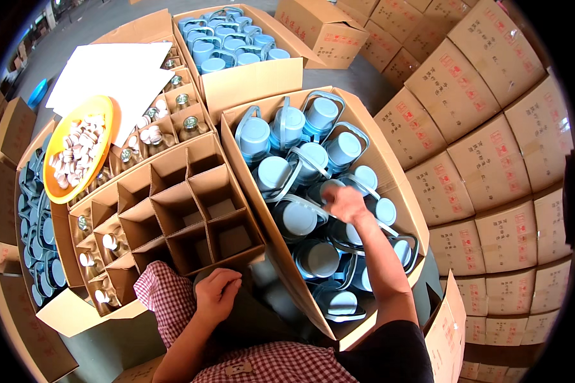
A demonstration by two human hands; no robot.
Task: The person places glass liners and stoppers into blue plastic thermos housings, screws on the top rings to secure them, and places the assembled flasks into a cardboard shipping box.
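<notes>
My right hand (346, 203) reaches into a carton (280, 252) packed with light-blue lidded jugs with loop handles. Its fingers bend over a blue jug (322, 191) in the middle of the carton; their tips are partly hidden. My left hand (217, 295) rests over my lap with its fingers curled in and nothing visible in them. It lies next to red-and-white checked cloth (166, 297) and the near edge of a divided carton (227, 258). Several of that carton's nearer compartments hold nothing. Glass bottles (190, 127) stand in others, and some have white caps on top.
A yellow bowl (108, 143) of white caps sits on the divided carton's far left part, beside white sheets (108, 76). Another carton of blue jugs (233, 41) stands behind. More blue parts (41, 242) fill a carton at left. Stacked closed cartons (473, 159) rise on the right.
</notes>
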